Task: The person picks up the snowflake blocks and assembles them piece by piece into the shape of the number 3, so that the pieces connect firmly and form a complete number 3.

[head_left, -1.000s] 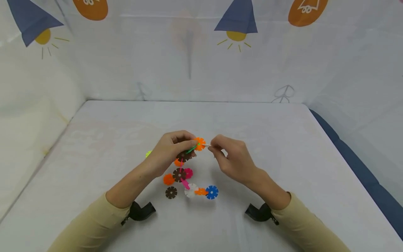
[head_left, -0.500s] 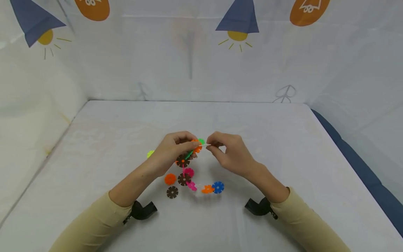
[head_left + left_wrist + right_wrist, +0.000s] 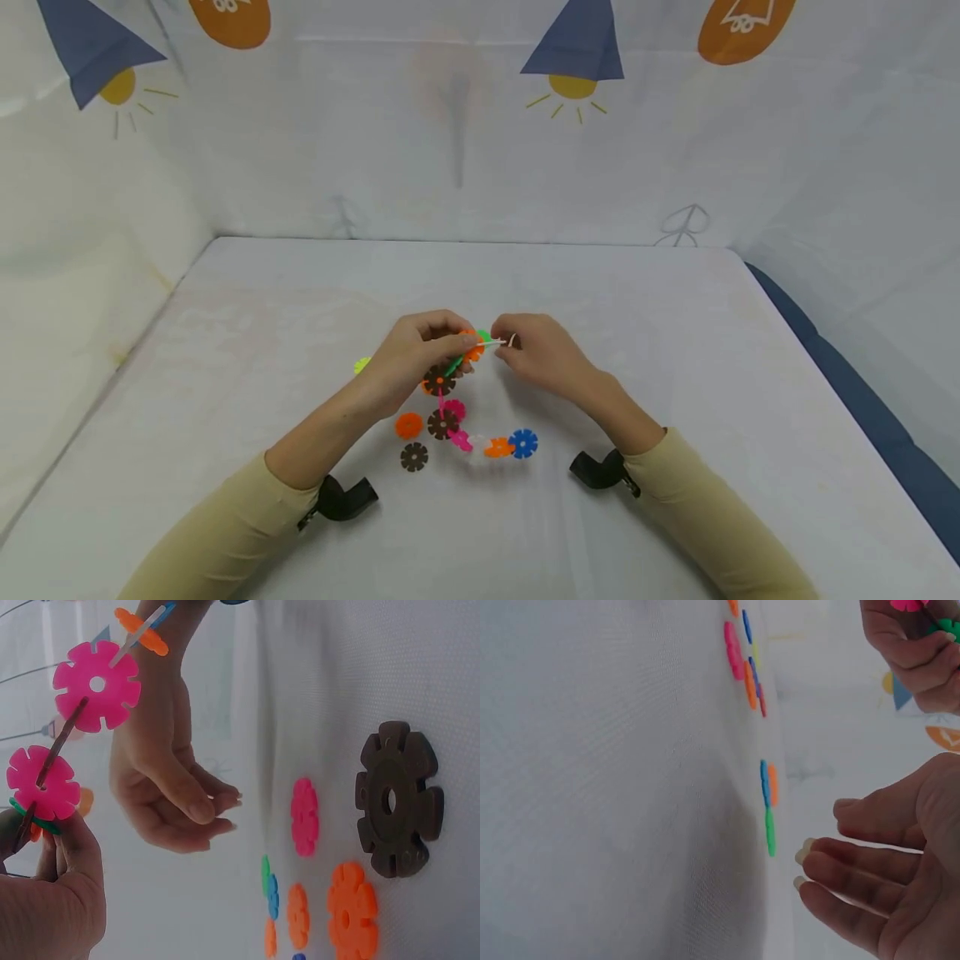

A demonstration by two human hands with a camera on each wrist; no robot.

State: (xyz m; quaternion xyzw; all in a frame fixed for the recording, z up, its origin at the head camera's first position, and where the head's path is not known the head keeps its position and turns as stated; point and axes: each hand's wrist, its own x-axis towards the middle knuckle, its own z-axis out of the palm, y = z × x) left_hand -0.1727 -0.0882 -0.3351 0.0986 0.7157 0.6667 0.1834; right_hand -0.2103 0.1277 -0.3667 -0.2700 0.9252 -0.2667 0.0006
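My left hand (image 3: 412,354) holds a chain of interlocked, notched plastic snowflake discs in the middle of the head view. By its thumb are an orange disc (image 3: 474,352) and a green disc (image 3: 455,367). A white disc (image 3: 491,342), seen nearly edge-on, sticks out to the right. From that hand the chain runs nearer through brown and pink discs (image 3: 96,686) to a blue disc (image 3: 522,443). My right hand (image 3: 543,350) is beside the white disc, its fingers loosely bent. In the right wrist view its thumb (image 3: 877,817) stands apart from the fingers, with nothing visible between.
Loose orange (image 3: 408,426) and brown (image 3: 414,457) discs lie on the white-covered table (image 3: 637,525). A yellow disc (image 3: 362,364) is partly hidden behind my left wrist. More coloured discs, such as a bright green one (image 3: 770,832), lie farther along the table.
My right thumb and index finger pinched the white disc's end earlier; now more of that disc shows and the fingers look loosened. The chain's lower end has swung slightly right.
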